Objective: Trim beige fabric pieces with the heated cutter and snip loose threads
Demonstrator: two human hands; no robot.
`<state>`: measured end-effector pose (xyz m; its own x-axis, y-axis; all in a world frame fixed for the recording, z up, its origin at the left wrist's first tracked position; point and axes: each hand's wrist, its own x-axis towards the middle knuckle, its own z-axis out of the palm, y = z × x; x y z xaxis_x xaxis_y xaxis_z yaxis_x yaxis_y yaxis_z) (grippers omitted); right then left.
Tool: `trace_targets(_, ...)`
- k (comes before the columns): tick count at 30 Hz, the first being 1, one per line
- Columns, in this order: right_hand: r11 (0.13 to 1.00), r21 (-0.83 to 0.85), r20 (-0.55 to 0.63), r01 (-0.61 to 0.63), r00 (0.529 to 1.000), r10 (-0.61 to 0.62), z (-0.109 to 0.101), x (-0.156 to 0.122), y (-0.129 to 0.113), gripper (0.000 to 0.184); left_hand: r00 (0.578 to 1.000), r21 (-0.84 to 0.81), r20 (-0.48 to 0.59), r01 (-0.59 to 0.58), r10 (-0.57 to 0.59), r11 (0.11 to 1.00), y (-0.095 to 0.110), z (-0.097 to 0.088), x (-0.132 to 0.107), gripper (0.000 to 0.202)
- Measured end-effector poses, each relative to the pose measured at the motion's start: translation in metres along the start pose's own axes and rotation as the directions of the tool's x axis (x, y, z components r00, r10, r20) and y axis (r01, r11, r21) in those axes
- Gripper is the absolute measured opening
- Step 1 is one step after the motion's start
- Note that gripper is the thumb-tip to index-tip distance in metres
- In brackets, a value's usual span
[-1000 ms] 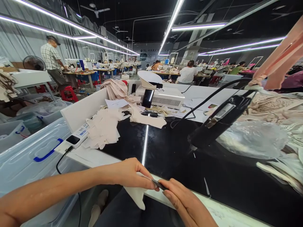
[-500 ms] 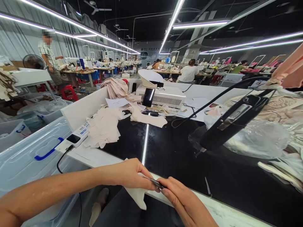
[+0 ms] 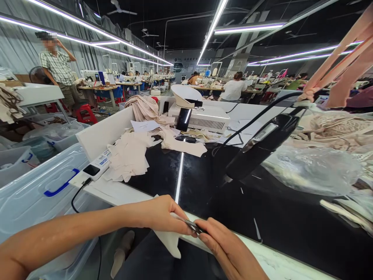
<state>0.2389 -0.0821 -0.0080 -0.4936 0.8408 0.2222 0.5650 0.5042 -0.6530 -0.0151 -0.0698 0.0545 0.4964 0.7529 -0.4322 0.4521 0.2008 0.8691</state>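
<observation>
My left hand (image 3: 166,216) pinches a cream fabric piece (image 3: 169,243), which hangs down over the table's front edge. Close against it, my right hand (image 3: 224,245) is closed around small dark metal thread snips (image 3: 196,227), mostly covered by the fingers. The tips of the snips meet the fabric at my left fingertips. Both hands are low over the near edge of the black tabletop (image 3: 204,186). Beyond them lies a loose pile of cream fabric pieces (image 3: 128,155), with another cut piece (image 3: 186,147) beside it.
A black corded tool (image 3: 256,149) hangs on peach fabric strips (image 3: 329,74) above the right side. Clear plastic bags (image 3: 317,167) lie there. A white machine (image 3: 201,116) and a phone (image 3: 183,118) stand at the back. A lidded clear bin (image 3: 37,186) is at left; a person (image 3: 58,68) stands beyond.
The hanging black tool has swung left with its peach strips. The person at far left has raised a hand to the head. My hands have hardly moved.
</observation>
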Motion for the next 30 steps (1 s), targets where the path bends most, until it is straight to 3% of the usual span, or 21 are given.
trace_targets(8, 0.996, 0.080, 0.013, -0.032, 0.999, 0.031, -0.001, 0.002, -0.014, 0.048, 1.000, 0.006, 0.005, -0.020, 0.020, 1.000, -0.002, 0.000, 0.000, 0.030)
trace_targets(21, 0.997, -0.060, 0.085, -0.049, 0.995, 0.054, 0.002, -0.001, 0.004, 0.047, 0.999, 0.011, 0.017, -0.039, 0.039, 0.999, -0.002, 0.003, -0.001, 0.038)
trace_targets(30, 1.000, -0.022, 0.018, -0.009, 1.000, 0.009, 0.008, -0.003, 0.003, 0.045, 1.000, 0.005, -0.015, -0.020, 0.020, 1.000, -0.002, 0.005, 0.004, 0.034)
